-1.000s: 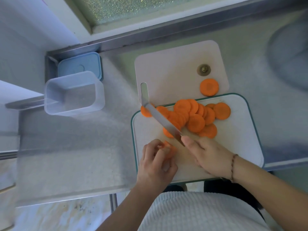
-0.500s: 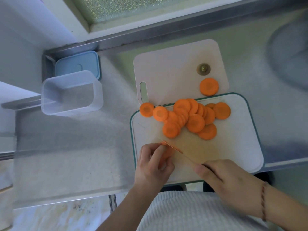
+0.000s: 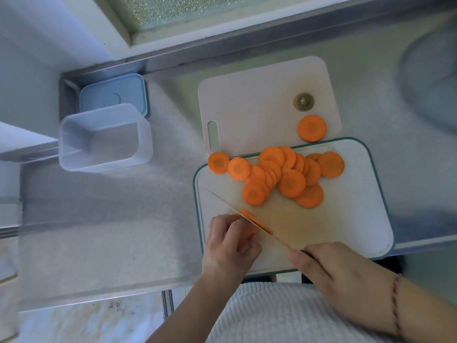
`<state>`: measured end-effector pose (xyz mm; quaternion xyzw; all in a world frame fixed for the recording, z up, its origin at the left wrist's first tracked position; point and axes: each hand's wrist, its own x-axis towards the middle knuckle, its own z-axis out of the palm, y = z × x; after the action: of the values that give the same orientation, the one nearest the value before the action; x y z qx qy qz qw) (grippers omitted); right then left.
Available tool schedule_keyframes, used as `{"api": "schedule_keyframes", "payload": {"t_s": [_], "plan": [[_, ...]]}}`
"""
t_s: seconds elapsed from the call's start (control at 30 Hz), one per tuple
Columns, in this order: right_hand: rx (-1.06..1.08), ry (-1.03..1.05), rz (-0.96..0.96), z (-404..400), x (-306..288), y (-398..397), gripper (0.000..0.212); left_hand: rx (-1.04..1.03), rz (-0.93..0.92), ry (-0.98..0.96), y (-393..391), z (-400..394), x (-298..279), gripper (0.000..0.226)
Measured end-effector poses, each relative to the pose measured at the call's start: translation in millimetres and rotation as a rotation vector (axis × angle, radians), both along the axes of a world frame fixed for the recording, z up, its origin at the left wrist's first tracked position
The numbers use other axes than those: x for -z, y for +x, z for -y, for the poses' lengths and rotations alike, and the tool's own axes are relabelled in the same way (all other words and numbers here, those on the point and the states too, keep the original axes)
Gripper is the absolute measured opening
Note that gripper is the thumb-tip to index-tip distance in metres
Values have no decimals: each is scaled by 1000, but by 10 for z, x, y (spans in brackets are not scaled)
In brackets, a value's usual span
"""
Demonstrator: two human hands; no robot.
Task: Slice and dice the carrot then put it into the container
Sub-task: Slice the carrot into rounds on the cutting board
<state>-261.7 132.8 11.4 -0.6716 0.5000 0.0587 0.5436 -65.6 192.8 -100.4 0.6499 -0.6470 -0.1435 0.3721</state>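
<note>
We see a person from above, both forearms bare to the edge of the view, with no sleeves showing. The left hand (image 3: 228, 248) wears nothing. Near the right hand (image 3: 343, 273), a thin, dark braided cord bracelet (image 3: 395, 303) circles the wrist. The torso is covered by a white top (image 3: 267, 318) with a fine ribbed, waffle-like texture.

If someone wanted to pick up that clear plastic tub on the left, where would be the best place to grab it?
Probably by the rim. The clear container stands upright, open and empty, so fingers can hook over a long wall from above, thumb outside. Come from its near or right side: the blue lid lies close behind it, and a ledge crowds its left.
</note>
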Motion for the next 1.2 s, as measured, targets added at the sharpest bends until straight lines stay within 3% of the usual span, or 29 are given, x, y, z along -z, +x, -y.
{"api": "schedule_keyframes", "payload": {"t_s": [0.2, 0.37, 0.57, 0.73, 0.8, 0.97, 1.13, 1.2], "plan": [[-20, 56, 18, 133, 171, 171, 60, -11, 22, -48, -11, 23, 52, 51], [-38, -47, 53, 158, 415, 297, 70, -1, 23, -53, -9, 41, 49, 59], [-6, -41, 125, 137, 308, 272, 50, -15, 26, -24, -15, 10, 54, 61], [3, -9, 28, 17, 215, -78, 67, -31, 18, -1, -27, -13, 49, 62], [4, 4, -2, -26, 230, -135, 73, -29, 21, -16, -14, -16, 59, 58], [-27, 1, -7, 58, 354, 98, 65, -59, 11, -47, -36, 2, 74, 36], [-36, -136, 51, 150, 604, 408, 75, -15, 11, -73, -37, -6, 78, 41], [-31, -104, 131, 210, 589, 477, 60, -28, 14, -60, -33, -20, 86, 42]]}}
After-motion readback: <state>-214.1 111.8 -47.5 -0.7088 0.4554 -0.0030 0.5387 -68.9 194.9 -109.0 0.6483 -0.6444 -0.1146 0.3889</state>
